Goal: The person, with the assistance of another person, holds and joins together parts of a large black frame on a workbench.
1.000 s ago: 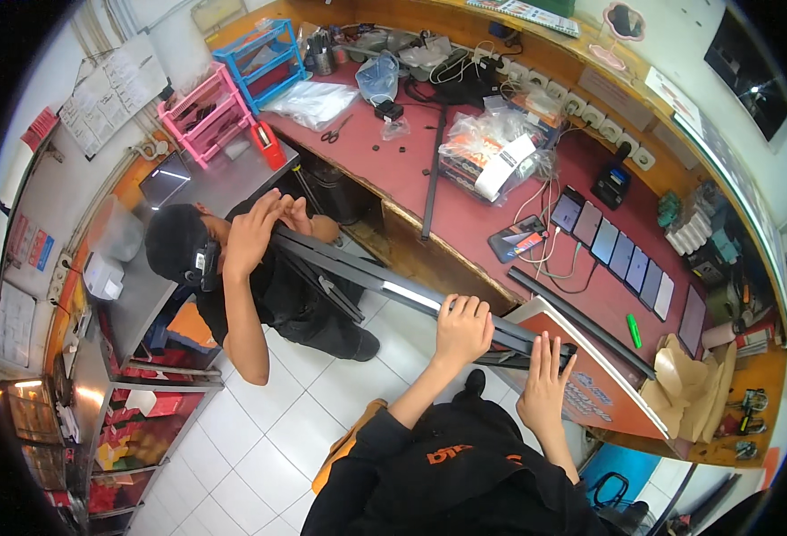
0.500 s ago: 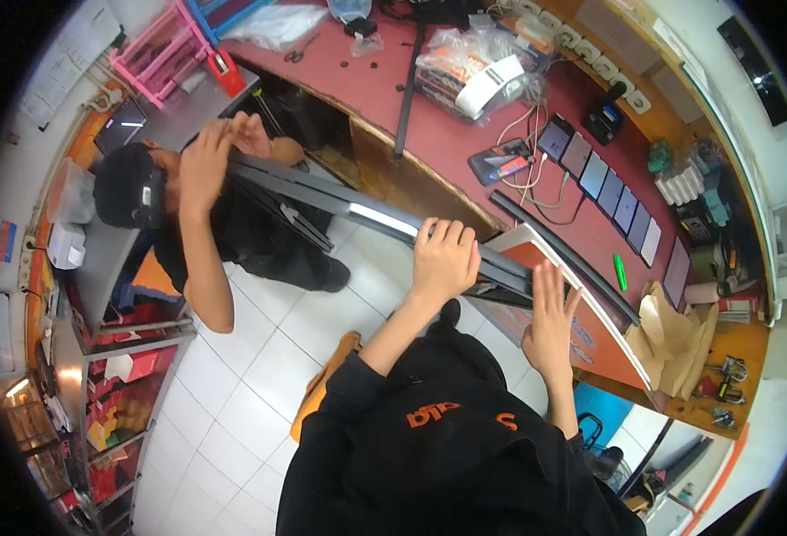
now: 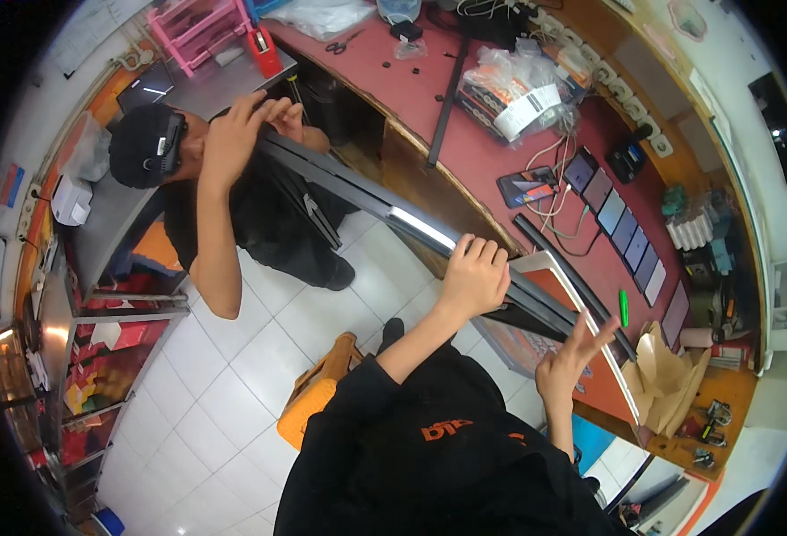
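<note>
A long dark grey metal bar (image 3: pixel 358 195), with a bright shine along its middle, runs slantwise between another person and me. My left hand (image 3: pixel 474 279) is closed over its upper side, fingers wrapped around the edge. Beside its near right end, my right hand (image 3: pixel 565 371) is open, two fingers stretched out and apart; whether it touches the bar, I cannot tell. The other person's hands (image 3: pixel 255 125) are up at the bar's far left end. A white-edged orange panel (image 3: pixel 581 313) stands just behind my right hand.
Along the right, a red-topped counter (image 3: pixel 492 179) carries a row of phones (image 3: pixel 626 228), cables, a bagged bundle (image 3: pixel 514 94), a green marker (image 3: pixel 624 308) and another dark strip (image 3: pixel 447 103). An orange stool (image 3: pixel 318 393) is left of me. A shelf unit (image 3: pixel 99 357) stands farther left.
My right hand's fingers have spread apart from a flatter, closer pose. My left hand keeps its grip on the bar. The whole view has shifted slightly.
</note>
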`<state>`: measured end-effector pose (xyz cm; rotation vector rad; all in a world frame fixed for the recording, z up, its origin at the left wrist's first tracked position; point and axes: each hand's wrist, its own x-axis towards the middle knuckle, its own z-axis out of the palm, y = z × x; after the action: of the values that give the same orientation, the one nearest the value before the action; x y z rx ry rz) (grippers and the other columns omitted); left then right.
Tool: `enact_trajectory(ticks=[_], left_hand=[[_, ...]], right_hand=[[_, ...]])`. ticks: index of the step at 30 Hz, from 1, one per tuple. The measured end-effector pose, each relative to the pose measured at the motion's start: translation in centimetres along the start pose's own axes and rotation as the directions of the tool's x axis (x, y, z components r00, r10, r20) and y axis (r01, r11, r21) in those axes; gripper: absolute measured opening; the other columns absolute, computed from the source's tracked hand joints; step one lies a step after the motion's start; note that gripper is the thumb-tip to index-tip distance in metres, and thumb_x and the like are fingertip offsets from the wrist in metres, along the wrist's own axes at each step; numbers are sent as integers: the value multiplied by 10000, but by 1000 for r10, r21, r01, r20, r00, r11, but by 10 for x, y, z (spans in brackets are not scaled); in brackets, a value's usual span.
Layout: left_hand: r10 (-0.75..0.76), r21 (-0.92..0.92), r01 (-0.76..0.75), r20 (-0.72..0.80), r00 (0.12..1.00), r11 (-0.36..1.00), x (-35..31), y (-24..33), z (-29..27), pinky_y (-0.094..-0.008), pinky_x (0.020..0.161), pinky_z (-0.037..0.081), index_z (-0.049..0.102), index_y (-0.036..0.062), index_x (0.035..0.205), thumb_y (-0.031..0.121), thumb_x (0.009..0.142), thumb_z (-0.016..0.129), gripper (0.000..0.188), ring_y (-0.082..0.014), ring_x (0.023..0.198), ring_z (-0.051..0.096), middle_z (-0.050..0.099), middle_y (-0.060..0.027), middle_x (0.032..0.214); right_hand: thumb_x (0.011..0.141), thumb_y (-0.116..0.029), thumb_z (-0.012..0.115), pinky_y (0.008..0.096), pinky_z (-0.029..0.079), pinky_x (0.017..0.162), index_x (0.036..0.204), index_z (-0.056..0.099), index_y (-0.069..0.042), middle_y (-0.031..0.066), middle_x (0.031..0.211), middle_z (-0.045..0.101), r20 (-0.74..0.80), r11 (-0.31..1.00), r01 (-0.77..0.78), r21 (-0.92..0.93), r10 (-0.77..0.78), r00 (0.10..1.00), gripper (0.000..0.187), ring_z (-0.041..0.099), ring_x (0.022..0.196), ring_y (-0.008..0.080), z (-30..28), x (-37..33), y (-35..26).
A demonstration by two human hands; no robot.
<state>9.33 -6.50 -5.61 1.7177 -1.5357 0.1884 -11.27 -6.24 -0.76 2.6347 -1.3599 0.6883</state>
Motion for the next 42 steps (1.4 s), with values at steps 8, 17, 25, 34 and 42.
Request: enact_trajectory(ticks=[8, 17, 25, 34, 42], left_hand=[[-6, 33, 6, 7, 1000, 999, -4, 2, -4, -423, 882, 384, 572, 66, 806, 188, 774, 558, 127, -256, 851, 540, 547, -87, 811], [-2, 73, -1, 49, 999, 997, 1, 5, -5, -431, 888, 368, 569, 79, 795, 185, 776, 554, 109, -261, 866, 539, 558, -76, 834], [-65, 138, 48, 117, 991, 989, 1, 8, -6, -423, 899, 366, 587, 83, 830, 190, 764, 561, 128, -235, 893, 543, 565, -63, 863], [-224, 230, 172, 220, 949, 958, 2, 23, -19, -392, 881, 338, 609, 108, 748, 187, 725, 508, 130, -224, 821, 550, 571, -46, 758], [-323, 340, 211, 318, 891, 917, 6, 27, -21, -424, 910, 306, 600, 97, 723, 210, 709, 470, 173, -227, 822, 552, 580, -49, 755]], right_hand=[[610, 56, 497, 629, -13, 1084, 1436, 170, 23, 253, 1504, 108, 373, 998, 17, 60, -38, 927, 889, 69, 1407, 410, -1, 0, 15], [618, -1, 538, 707, -35, 1030, 1435, 295, -113, 179, 1511, 178, 283, 999, 18, 51, -32, 959, 860, 121, 1407, 377, 5, -3, 14], [614, 42, 490, 584, 23, 1100, 1440, 313, -177, 232, 1523, 53, 362, 841, -189, 507, -9, 932, 873, 56, 1407, 418, -14, 40, 61], [697, 22, 515, 466, 163, 1123, 1317, 471, -132, 208, 1516, 113, 426, 658, -349, 668, 47, 903, 640, 114, 1397, 417, 151, 130, 161], [766, -76, 576, 613, 70, 1086, 1319, 447, -177, 211, 1499, 146, 382, 874, -155, 460, -37, 923, 576, 116, 1388, 423, 222, 170, 168]])
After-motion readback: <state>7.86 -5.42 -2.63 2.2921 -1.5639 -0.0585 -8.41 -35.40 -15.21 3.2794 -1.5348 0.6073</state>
